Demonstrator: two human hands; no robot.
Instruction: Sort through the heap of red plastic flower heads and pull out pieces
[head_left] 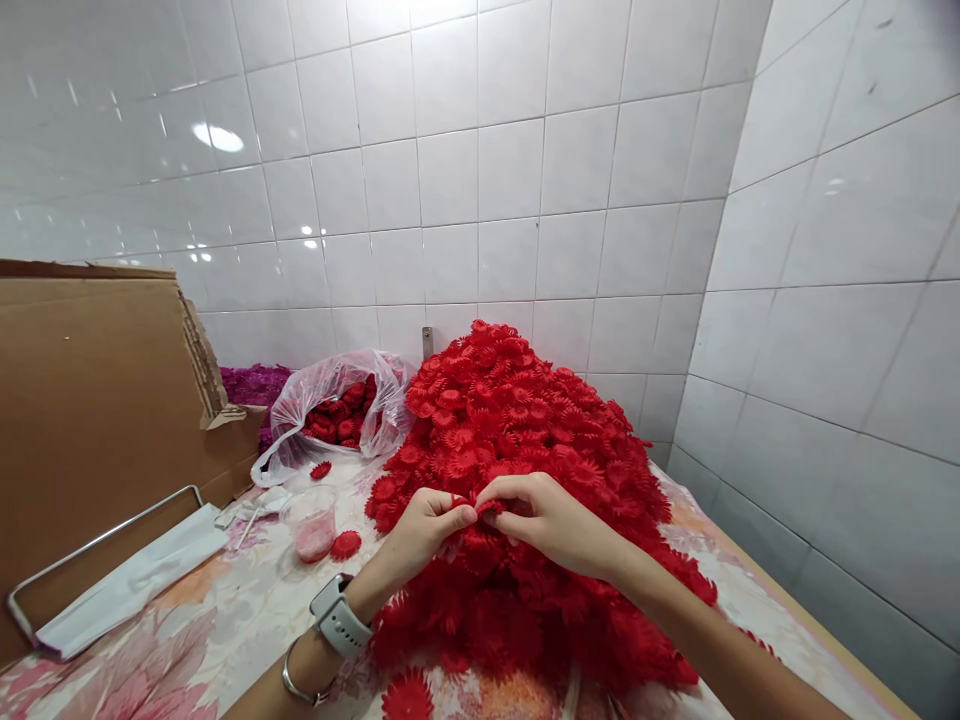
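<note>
Both hands meet over a large heap of red fabric flowers [525, 410] with fringed petals. My left hand [431, 525], with a watch and a bracelet at the wrist, is closed, thumb and forefinger pinching the edge of a red flower piece [489, 508]. From the other side my right hand [544, 520] pinches the same piece between thumb and fingers. The fingertips nearly touch, and much of the piece is hidden behind them. Left of the hands, a clear plastic cup [313, 530] with pinkish contents stands beside a loose red flower [346, 545].
A clear plastic bag [289, 420] of darker red flowers lies behind the cup, with purple material [251, 385] beyond it. At left stands a cardboard box [97, 400], a metal frame and folded white sheet [135, 580] before it. Tiled walls [480, 180] bound the flowered tablecloth [247, 620].
</note>
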